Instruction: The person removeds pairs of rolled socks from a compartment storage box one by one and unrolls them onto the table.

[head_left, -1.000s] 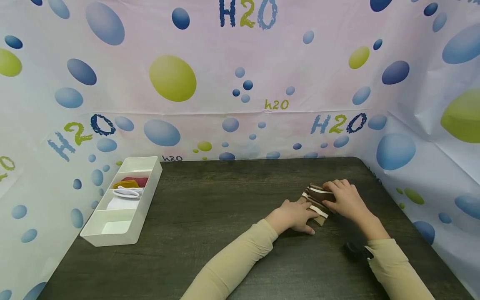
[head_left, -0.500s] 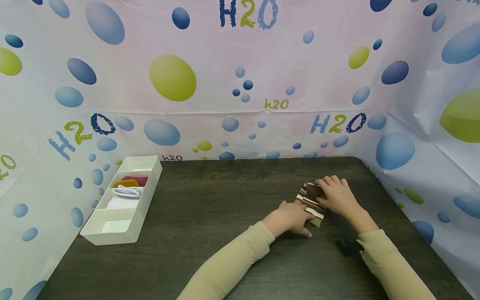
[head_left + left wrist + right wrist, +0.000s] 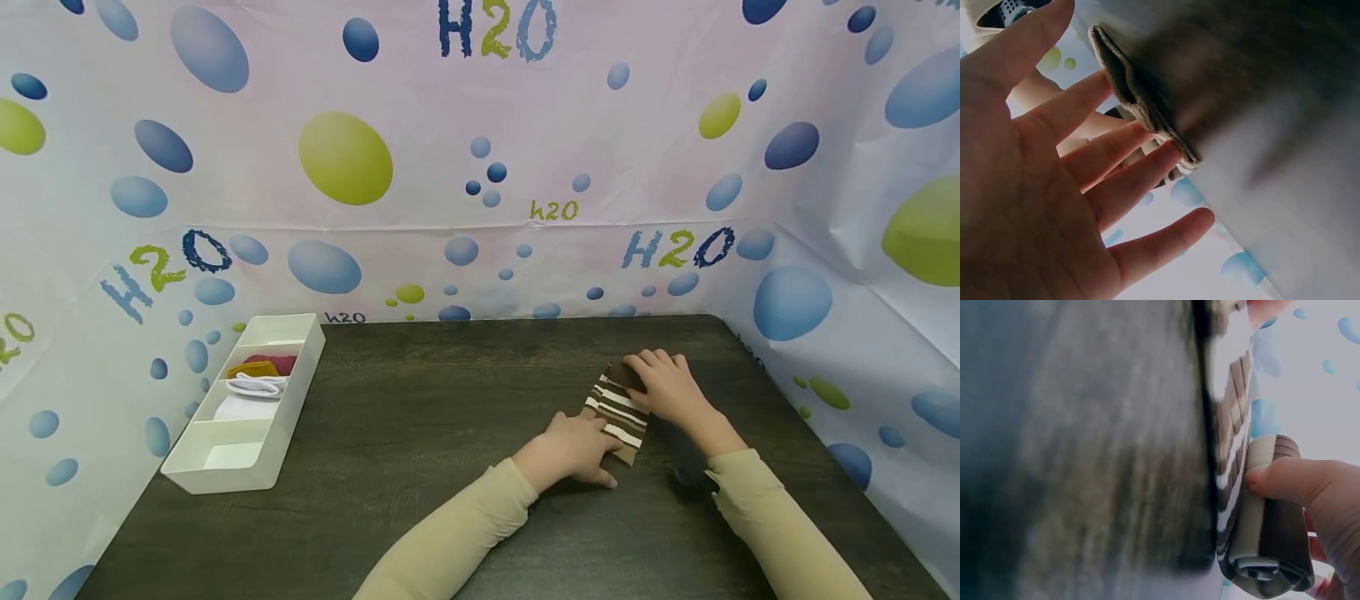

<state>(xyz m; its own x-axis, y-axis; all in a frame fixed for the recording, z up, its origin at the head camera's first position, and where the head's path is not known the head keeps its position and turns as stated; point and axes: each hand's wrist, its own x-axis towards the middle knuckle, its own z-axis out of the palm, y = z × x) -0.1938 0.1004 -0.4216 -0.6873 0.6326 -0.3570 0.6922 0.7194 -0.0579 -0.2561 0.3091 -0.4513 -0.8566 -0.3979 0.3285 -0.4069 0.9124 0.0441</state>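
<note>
A brown, white and tan striped sock lies on the dark table, right of the middle. Its far end is rolled up, and the roll shows in the right wrist view. My right hand grips this roll, thumb on one side and fingers behind. At the near, tan end my left hand rests with its fingertips on the sock's edge. In the left wrist view those fingers are spread and nearly straight, touching the layered cuff. The right fingertips are partly hidden behind the roll.
At the left stands a long white divided box. Folded dark red, mustard and white cloths lie in its middle compartments. A dark object sits beside the right wrist. Printed sheeting borders the table.
Both hands have shifted a little left with the sock, the left one also slightly nearer. More of the flat striped part shows between the hands now.
</note>
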